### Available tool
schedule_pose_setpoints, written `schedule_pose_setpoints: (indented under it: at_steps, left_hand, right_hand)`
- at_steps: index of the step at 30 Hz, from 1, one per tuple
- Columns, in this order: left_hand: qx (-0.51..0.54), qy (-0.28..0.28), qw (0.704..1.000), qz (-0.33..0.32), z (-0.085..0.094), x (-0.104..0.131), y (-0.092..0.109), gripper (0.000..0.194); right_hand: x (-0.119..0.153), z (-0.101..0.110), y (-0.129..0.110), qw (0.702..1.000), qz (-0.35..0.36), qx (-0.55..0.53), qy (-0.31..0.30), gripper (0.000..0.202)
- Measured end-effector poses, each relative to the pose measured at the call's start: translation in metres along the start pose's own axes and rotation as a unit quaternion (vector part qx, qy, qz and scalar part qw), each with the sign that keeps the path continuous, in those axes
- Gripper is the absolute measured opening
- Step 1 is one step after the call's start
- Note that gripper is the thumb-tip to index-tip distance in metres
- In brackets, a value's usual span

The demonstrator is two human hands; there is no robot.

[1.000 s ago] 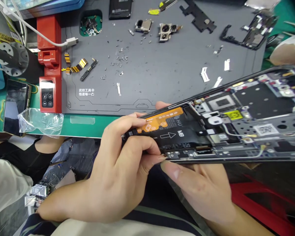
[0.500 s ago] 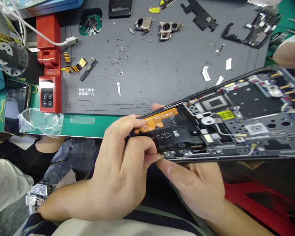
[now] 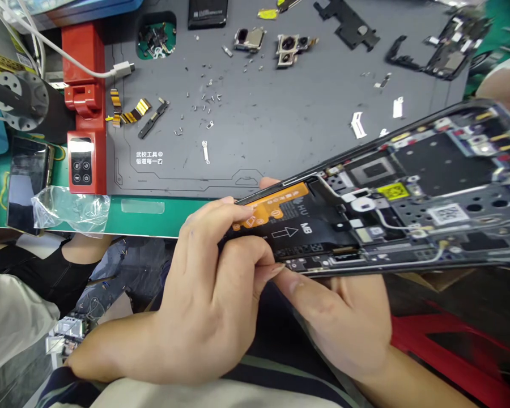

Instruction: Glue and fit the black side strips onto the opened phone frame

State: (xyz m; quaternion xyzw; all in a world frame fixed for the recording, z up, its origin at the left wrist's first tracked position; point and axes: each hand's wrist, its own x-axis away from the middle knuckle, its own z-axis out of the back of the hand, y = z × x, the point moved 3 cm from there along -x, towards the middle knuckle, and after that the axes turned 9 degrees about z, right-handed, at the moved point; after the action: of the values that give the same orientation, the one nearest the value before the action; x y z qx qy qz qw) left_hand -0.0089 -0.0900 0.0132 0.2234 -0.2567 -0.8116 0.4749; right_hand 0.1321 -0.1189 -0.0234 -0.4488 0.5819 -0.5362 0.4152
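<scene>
An opened smartphone is tilted in front of me, its inner side facing up and its right end raised. A black battery with an orange label lies in its left part. My left hand is closed around the phone's left end, with fingers over the battery and the thumb at the near edge. From below, my right hand grips the near edge, its thumb beside the left thumb. The other right fingers are mostly behind the phone; one fingertip shows past the far edge.
On the grey mat lie several small screws, metal plates, camera modules and a gold flex cable. A red device stands left, near another phone and a plastic bag. Another person's arm is at left.
The phone's right end has tilted up slightly and shifted a little to the right. Both hands keep their grip on it with almost the same pose.
</scene>
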Motion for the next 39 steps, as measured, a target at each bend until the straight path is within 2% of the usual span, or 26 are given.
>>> schedule_pose_setpoints:
  at_steps: [11,16,20,26,39]
  left_hand:
    - [0.008,0.028,1.0,-0.009,-0.001,0.001,-0.001,0.009]
    - [0.024,0.048,0.999,-0.011,-0.001,0.001,-0.003,0.01]
    - [0.049,0.039,0.998,-0.018,-0.001,0.002,-0.006,0.01]
    - [0.08,0.026,0.996,-0.021,0.001,0.003,-0.01,0.014]
    - [0.073,0.044,0.996,0.012,0.002,0.0,-0.003,0.014]
  right_hand:
    - [-0.005,-0.003,-0.004,1.0,0.016,0.022,-0.005,0.037]
    - [-0.005,-0.003,-0.003,1.0,0.018,0.02,-0.001,0.046]
    - [-0.003,-0.001,-0.002,1.0,0.015,0.014,-0.005,0.049]
    - [0.005,0.001,0.003,1.0,0.008,-0.003,-0.004,0.041]
    - [0.0,0.0,-0.001,1.0,0.006,-0.003,0.0,0.041]
